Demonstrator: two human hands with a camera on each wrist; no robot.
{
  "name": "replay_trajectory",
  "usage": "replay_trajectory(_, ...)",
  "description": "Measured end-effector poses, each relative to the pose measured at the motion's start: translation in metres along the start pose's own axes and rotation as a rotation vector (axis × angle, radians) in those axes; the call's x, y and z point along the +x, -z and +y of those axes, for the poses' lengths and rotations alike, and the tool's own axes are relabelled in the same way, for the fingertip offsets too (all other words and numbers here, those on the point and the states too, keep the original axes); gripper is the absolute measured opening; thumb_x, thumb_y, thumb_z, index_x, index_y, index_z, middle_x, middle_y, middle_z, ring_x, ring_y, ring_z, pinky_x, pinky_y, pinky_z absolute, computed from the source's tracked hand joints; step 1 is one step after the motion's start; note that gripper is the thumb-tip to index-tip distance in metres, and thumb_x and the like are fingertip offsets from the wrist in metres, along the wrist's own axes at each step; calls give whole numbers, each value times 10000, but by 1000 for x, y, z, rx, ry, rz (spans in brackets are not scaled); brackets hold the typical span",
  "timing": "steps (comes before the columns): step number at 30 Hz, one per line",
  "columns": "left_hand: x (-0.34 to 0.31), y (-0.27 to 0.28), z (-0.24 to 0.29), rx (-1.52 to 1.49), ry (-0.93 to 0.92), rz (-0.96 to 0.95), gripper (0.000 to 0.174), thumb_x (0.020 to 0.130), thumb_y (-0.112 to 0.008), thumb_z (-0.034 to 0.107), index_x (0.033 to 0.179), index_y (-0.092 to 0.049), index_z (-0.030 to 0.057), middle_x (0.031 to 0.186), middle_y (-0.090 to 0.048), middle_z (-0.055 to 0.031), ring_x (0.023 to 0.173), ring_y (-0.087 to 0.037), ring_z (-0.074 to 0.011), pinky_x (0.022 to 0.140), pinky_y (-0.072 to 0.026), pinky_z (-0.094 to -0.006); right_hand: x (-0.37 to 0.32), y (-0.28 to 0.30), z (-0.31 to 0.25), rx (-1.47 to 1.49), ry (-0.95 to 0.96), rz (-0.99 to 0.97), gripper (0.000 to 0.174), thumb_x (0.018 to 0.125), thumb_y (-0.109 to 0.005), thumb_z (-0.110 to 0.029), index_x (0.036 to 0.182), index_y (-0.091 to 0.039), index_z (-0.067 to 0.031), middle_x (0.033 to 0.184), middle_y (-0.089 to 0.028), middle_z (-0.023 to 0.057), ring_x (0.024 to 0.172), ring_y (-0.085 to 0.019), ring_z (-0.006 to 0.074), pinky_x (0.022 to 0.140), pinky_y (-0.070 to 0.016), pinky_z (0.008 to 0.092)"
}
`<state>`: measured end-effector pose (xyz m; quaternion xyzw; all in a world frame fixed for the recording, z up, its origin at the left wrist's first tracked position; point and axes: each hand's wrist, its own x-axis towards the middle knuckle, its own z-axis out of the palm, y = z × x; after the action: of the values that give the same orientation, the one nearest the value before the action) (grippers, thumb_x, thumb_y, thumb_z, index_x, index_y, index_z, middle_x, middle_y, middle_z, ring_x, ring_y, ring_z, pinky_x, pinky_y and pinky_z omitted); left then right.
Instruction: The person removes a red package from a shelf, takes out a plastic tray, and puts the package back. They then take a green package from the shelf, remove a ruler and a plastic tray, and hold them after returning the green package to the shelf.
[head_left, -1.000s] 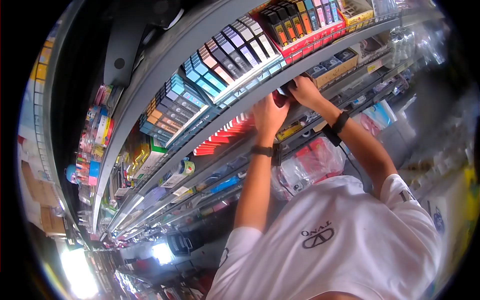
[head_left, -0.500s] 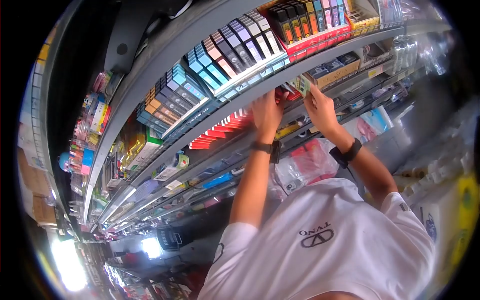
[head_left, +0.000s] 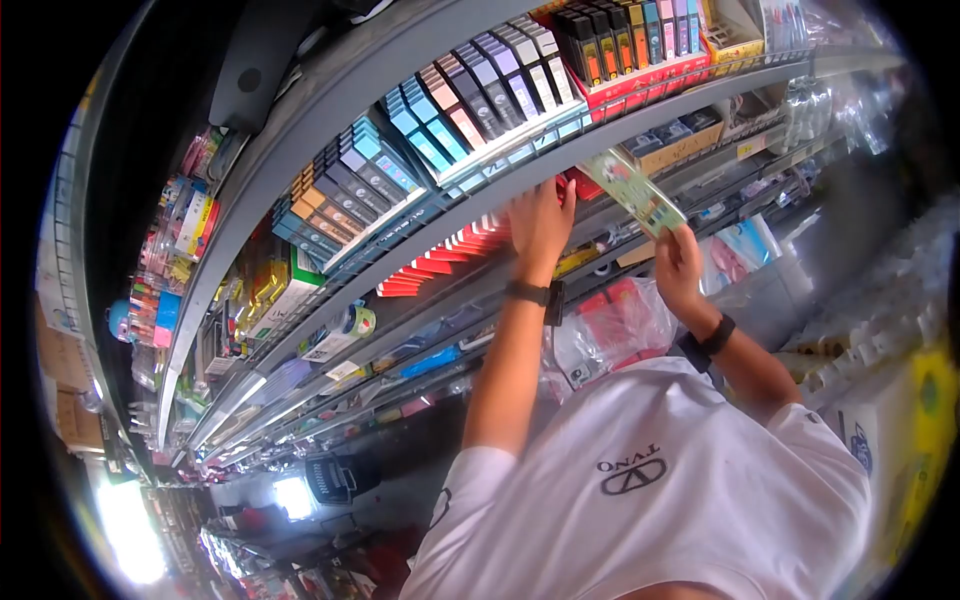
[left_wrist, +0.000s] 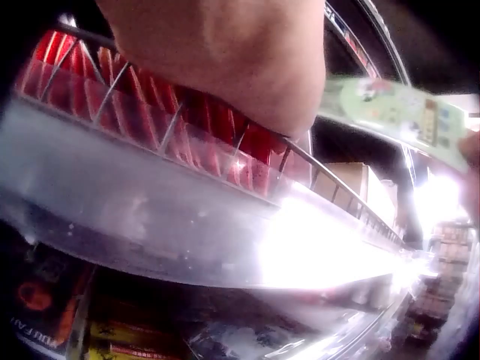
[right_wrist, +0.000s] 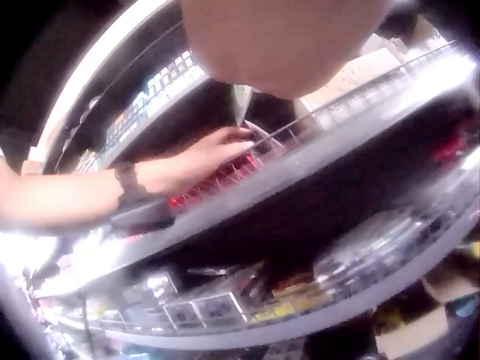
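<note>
A row of red packets point(head_left: 440, 262) stands behind the wire rail of a middle shelf. The left hand point(head_left: 542, 225) lies over the right end of that row, fingers reaching in among the red packets point(left_wrist: 225, 127); its fingertips are partly hidden. A long pale green package point(head_left: 638, 195) with small printed pictures slants out from the shelf, its lower end pinched by the right hand point(head_left: 680, 268). In the left wrist view the green package point(left_wrist: 401, 112) extends to the right edge, where the right hand's fingers point(left_wrist: 471, 154) hold it.
Above are boxed goods in blue, black and orange rows point(head_left: 460, 95) and a red display tray point(head_left: 650, 80). An open carton point(head_left: 680, 146) sits right of the hands. Lower shelves hold plastic-wrapped packs point(head_left: 610, 325). A wire rail point(left_wrist: 172, 131) edges the shelf.
The right hand has moved away from the shelf, down and right, drawing the green package out into view. The left hand stays at the red packets, its fingers shifted slightly.
</note>
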<state>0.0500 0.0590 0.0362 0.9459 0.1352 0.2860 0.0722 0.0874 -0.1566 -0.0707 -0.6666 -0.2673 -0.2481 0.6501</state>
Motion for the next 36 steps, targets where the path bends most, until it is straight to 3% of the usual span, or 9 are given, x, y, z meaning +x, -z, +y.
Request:
replay_trajectory(4, 2, -2, 0, 3, 21, -11, 490, 935, -630, 395, 1320, -587, 95, 1307, -610, -165, 1242, -523, -379, 1039, -372, -547, -17, 32, -8, -88, 2, -52, 265, 922, -653, 27, 1184, -619, 0, 663, -467, 24, 529, -402, 80, 491, -342, 230)
replay_trajectory(7, 0, 0, 3, -35, 48, -29, 489, 905, -652, 365, 1308, -592, 95, 1308, -604, -165, 1241, -521, -377, 1041, -369, -544, -19, 43, -15, -192, 39, -27, 268, 921, -645, 41, 1185, -621, 8, 687, -559, 49, 532, -469, 118, 506, -412, 249)
replay_trajectory(10, 2, 6, 3, -85, 31, -42, 520, 855, -693, 325, 1307, -584, 92, 1304, -601, -174, 1246, -515, -381, 1043, -362, -543, -18, 51, -24, -243, 170, -151, 331, 907, -642, 60, 1234, -616, 13, 834, -679, 116, 608, -590, 160, 562, -488, 279)
replay_trajectory(14, 2, 15, 7, -194, 58, -78, 623, 801, -740, 289, 1348, -532, 77, 1298, -599, -186, 1256, -502, -397, 1053, -347, -552, -9, 39, -40, -194, 133, -306, 486, 848, -658, 88, 1322, -594, 5, 1170, -692, 197, 858, -719, 261, 706, -560, 323)
replay_trajectory(23, -5, -1, -2, -239, 61, 4, 650, 836, -706, 308, 1353, -458, 1, 1302, -579, -256, 1245, -490, -455, 1063, -332, -549, 44, -43, -58, -269, 401, -354, 416, 861, -671, -36, 1271, -612, 6, 1272, -660, 165, 1127, -672, 300, 909, -581, 392)
replay_trajectory(26, -4, 10, 5, -363, 98, 15, 625, 880, -649, 268, 1390, -439, -25, 1309, -550, -306, 1218, -483, -500, 1064, -328, -553, 54, -70, -51, -335, 387, -355, 452, 838, -692, -91, 1286, -630, -64, 1235, -668, 110, 1115, -648, 286, 911, -562, 375)
replay_trajectory(30, -9, -3, -17, -505, -132, 144, 447, 962, -536, 198, 1343, -523, -34, 1312, -564, -285, 1206, -506, -472, 1062, -350, -529, 75, -79, -54, -443, 263, -388, 494, 757, -706, -79, 1238, -694, -190, 1045, -588, 48, 963, -543, 259, 839, -504, 354)
replay_trajectory(33, -5, 2, -13, -440, -158, 109, 462, 968, -541, 226, 1357, -520, -22, 1328, -567, -261, 1227, -508, -457, 1074, -349, -523, 83, -88, -38, -447, 171, -512, 469, 755, -706, -76, 1216, -708, -166, 1039, -594, 53, 989, -552, 270, 855, -506, 361)
replay_trajectory(36, -3, 5, -6, -354, -146, 72, 491, 933, -607, 240, 1347, -516, -7, 1331, -569, -246, 1250, -498, -453, 1084, -340, -535, 91, -82, -34, -352, 182, -530, 409, 749, -718, -83, 1156, -688, -73, 1102, -581, 139, 1050, -539, 337, 939, -471, 392)
